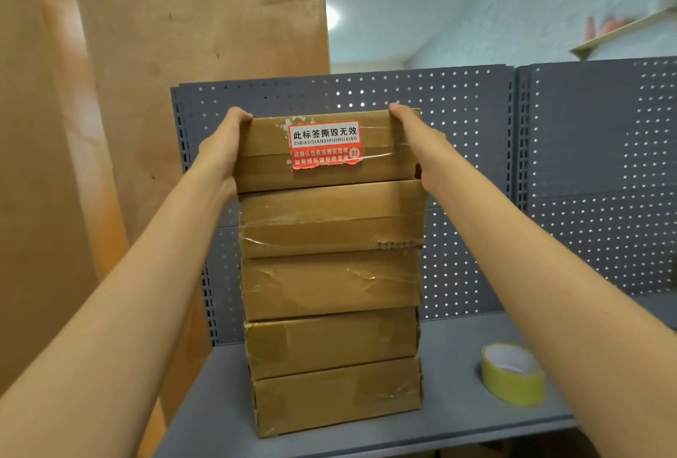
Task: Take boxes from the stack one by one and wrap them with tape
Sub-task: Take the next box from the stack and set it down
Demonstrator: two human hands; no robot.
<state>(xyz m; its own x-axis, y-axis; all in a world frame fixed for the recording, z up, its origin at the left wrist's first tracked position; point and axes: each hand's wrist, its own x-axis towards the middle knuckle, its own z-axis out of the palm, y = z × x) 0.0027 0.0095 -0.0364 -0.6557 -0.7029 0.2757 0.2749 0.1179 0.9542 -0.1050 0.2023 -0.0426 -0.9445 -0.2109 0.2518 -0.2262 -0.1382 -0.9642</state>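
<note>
Top box (326, 150), flat brown cardboard with glossy tape and a red sticker (325, 145), gripped at both ends by left hand (221, 150) and right hand (421, 144), fingers curled over its edges; yellow tape roll (512, 374) on grey shelf (450, 417).

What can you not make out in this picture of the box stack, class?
Head view:
- Left hand and right hand fingertips: hidden behind the top box, so the grip is unclear.
- Objects on the wall shelf: blurred.
- Red label small print: too small.
</note>
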